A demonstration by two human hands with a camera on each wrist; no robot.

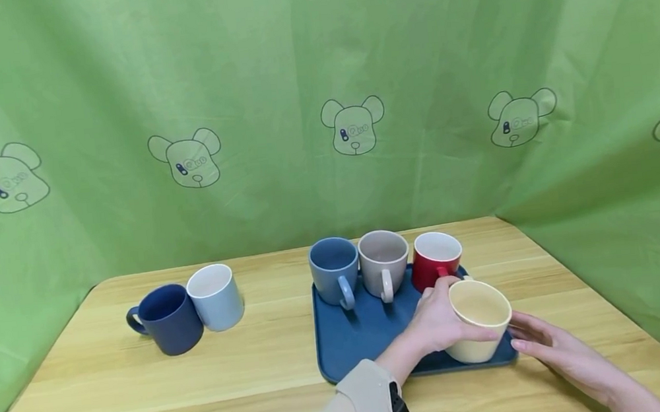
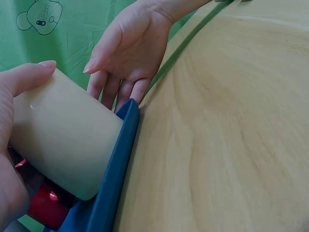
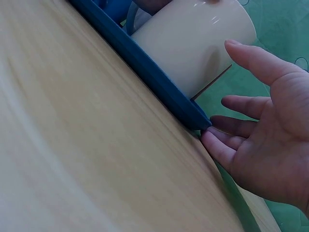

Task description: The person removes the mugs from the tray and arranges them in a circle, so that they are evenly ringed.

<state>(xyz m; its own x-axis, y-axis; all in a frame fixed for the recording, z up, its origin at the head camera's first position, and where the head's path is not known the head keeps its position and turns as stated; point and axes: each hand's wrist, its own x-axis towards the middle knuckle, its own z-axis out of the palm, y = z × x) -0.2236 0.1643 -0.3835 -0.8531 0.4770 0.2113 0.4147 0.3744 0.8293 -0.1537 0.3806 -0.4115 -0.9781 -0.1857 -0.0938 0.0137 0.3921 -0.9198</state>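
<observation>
A cream mug (image 1: 481, 311) is at the right front of the blue tray (image 1: 355, 343). My left hand (image 1: 436, 322) grips it from the left, thumb on the near side and fingers toward the far side. In the left wrist view the mug (image 2: 67, 130) stands inside the raised tray rim (image 2: 116, 164). My right hand (image 1: 561, 349) is beside the tray's right front corner, its fingers loosely bent and holding nothing. In the right wrist view its lower fingertips (image 3: 212, 140) are at the tray corner, while the thumb is close to the mug; contact there is unclear.
Along the tray's back stand a grey-blue mug (image 1: 330, 279), a pale grey mug (image 1: 381, 271) and a red mug (image 1: 428, 271). A navy mug (image 1: 174, 324) and a light blue cup (image 1: 220, 303) stand on the wooden table (image 1: 147, 409) at left. Green curtain (image 1: 281, 191) hangs behind.
</observation>
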